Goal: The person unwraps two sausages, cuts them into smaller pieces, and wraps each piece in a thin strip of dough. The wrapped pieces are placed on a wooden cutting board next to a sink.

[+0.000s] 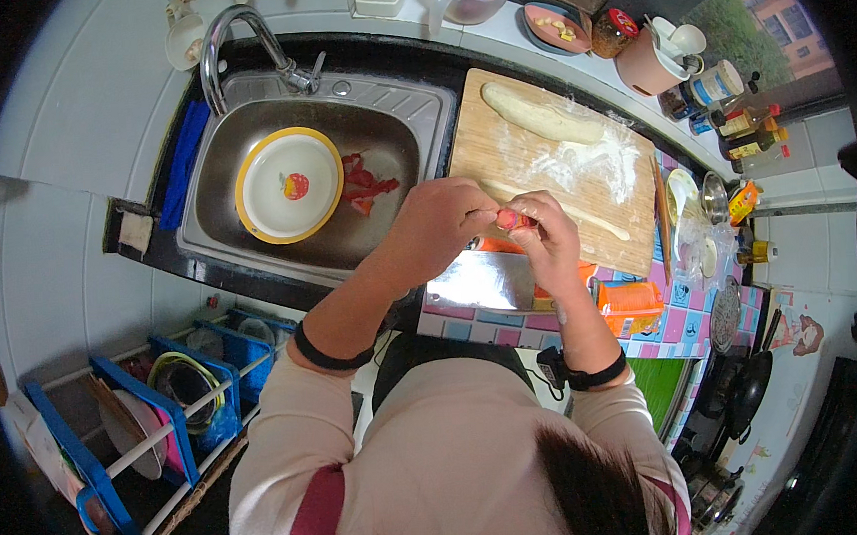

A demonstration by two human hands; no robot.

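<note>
In my right hand (552, 235) is a short sausage in a red wrapper (511, 219), its end pointing toward the left. The fingertips of my left hand (437, 227) pinch at that end; whether they grip film or sausage is too small to tell. Both hands are over the near edge of a wooden cutting board (487, 144). On the board lie a thick roll of dough (540, 114), a thin dough strip (593, 224) partly behind my hands, and scattered white flour (615, 159). Below my hands rests a broad-bladed cleaver (476, 278).
The steel sink (390, 233) at left holds a yellow-rimmed plate (262, 212) and torn red wrappers (366, 183), with a faucet (241, 19) above. Orange packages (628, 300) lie right of the cleaver. Jars and bottles (748, 121) line the sill. A blue dish rack (145, 398) stands lower left.
</note>
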